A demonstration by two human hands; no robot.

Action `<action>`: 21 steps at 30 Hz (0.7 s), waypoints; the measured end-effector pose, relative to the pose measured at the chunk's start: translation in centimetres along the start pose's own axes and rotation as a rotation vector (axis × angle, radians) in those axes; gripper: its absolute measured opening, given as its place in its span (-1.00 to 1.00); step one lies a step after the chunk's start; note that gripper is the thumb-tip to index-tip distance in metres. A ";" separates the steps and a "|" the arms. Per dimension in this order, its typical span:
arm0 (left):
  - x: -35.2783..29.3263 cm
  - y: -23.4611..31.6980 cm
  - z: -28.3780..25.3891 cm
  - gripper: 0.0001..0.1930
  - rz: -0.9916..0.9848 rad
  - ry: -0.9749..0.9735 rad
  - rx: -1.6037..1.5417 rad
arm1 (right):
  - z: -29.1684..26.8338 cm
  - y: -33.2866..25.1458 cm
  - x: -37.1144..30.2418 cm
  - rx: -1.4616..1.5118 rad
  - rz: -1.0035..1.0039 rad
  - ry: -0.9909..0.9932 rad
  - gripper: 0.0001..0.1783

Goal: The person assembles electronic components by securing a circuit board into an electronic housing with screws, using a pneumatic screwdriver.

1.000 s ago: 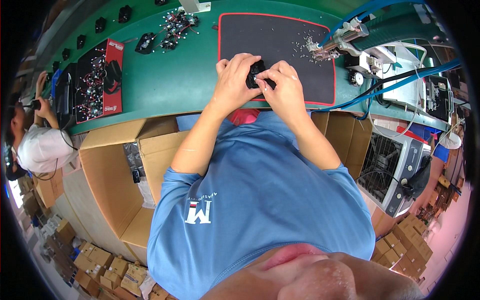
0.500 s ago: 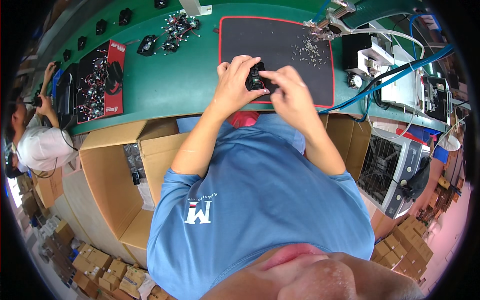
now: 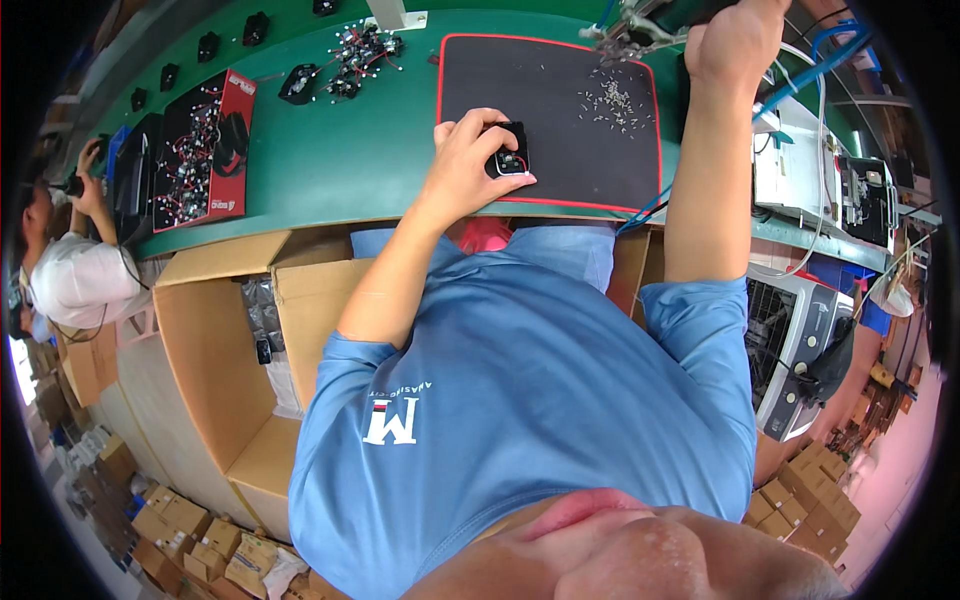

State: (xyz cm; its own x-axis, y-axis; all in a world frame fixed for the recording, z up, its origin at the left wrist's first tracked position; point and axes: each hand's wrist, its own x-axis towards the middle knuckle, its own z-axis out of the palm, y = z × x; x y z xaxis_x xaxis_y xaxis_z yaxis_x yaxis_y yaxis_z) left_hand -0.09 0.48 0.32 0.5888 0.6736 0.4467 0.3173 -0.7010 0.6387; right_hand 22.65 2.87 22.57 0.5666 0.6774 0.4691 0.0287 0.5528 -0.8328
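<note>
On the dark mat (image 3: 560,110) with a red border, my left hand (image 3: 465,165) grips a small black plastic housing (image 3: 512,140). A little circuit part and a red wire show inside the housing, next to my thumb. My right hand (image 3: 735,45) is raised at the far right, its fingers wrapped around the body of a power screwdriver (image 3: 635,35) with a metal head. The ends of those fingers are partly hidden. Small silvery screws (image 3: 613,103) lie scattered on the mat below that head.
Wired small parts lie in a pile (image 3: 360,60) and in a red-edged box (image 3: 235,150) on the green table (image 3: 330,165). Blue hoses (image 3: 820,75) and a white machine (image 3: 790,170) stand right. An open carton (image 3: 215,350) is below left; another person (image 3: 80,275) works beyond.
My right hand has left the housing and gone up and right to the power screwdriver, which has shifted slightly. My left hand still holds the housing at about the same place.
</note>
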 end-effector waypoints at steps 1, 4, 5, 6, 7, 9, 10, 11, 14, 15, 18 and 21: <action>0.0 0.1 0.1 -0.50 -0.005 0.001 -0.001 | 0.0 0.0 -0.8 -0.001 0.004 -0.003 -0.32; -0.2 0.0 0.1 -0.53 -0.006 0.004 0.034 | 0.8 -0.1 -4.3 0.044 0.024 -0.086 -0.24; -0.4 -0.2 0.0 -0.54 -0.011 0.008 0.052 | 1.4 -0.1 -5.5 0.053 0.034 -0.097 -0.24; -0.4 -0.2 0.0 -0.54 -0.005 0.009 0.056 | 1.9 -0.5 -6.7 0.163 0.000 -0.084 -0.22; -0.3 -0.1 0.0 -0.54 -0.001 0.008 0.051 | 1.8 -0.6 -7.5 0.273 -0.040 -0.065 -0.20; -0.1 0.0 0.2 -0.54 0.021 0.007 0.049 | -0.2 1.3 -7.9 0.157 -0.020 -0.187 -0.17; -0.2 -0.1 0.2 -0.54 0.013 0.008 0.052 | 1.8 -0.2 -9.0 0.234 0.038 -0.080 -0.15; -0.2 -0.1 0.2 -0.55 0.015 0.025 0.058 | 2.9 -1.1 -9.6 0.307 0.094 0.027 -0.13; -0.1 0.0 0.3 -0.55 0.024 0.042 0.062 | 0.6 2.2 -10.0 0.187 -0.012 -0.126 0.00; -0.1 0.0 0.2 -0.56 0.021 0.042 0.063 | 0.4 2.2 -10.0 0.087 -0.002 -0.224 0.03; 0.0 0.2 0.2 -0.56 0.023 0.047 0.039 | 1.4 2.1 -10.7 0.295 0.088 -0.136 0.07; -0.1 0.0 0.3 -0.57 0.024 0.051 0.039 | 3.4 1.6 -11.4 0.255 0.121 0.015 0.08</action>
State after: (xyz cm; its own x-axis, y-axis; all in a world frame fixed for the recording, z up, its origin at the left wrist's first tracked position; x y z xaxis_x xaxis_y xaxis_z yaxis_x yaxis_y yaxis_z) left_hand 0.09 0.34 0.08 0.5584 0.6665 0.4939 0.3326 -0.7253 0.6028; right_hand 13.41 -2.33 16.86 0.5657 0.7396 0.3648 -0.2466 0.5738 -0.7810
